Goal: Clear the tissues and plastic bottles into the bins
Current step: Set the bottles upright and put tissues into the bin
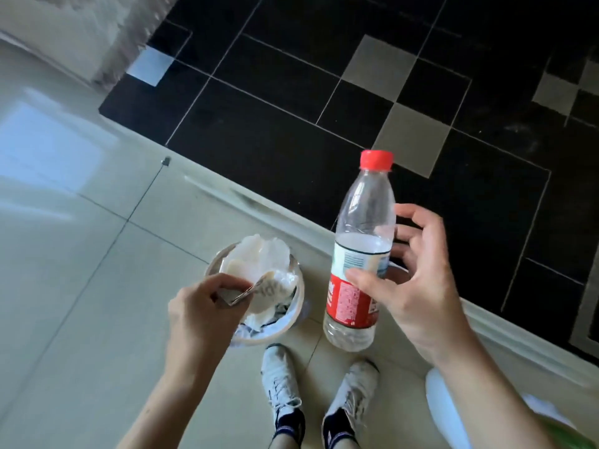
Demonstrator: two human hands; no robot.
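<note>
A clear plastic bottle (359, 254) with a red cap and a red-and-white label hangs upright above the floor. My right hand (411, 280) is beside it with the fingers spread wide; the thumb lies against the label and the other fingers stand off behind the bottle. My left hand (207, 306) pinches a white tissue (259, 267) over a small round bin (291, 322) that holds crumpled tissues. A curved rim of a second bin (399, 269) shows just behind the bottle, mostly hidden.
My two white sneakers (282, 380) stand on pale floor tiles right below the bins. A black floor area with grey squares (324, 102) lies beyond a pale strip. A white rounded object (444, 406) sits at the lower right.
</note>
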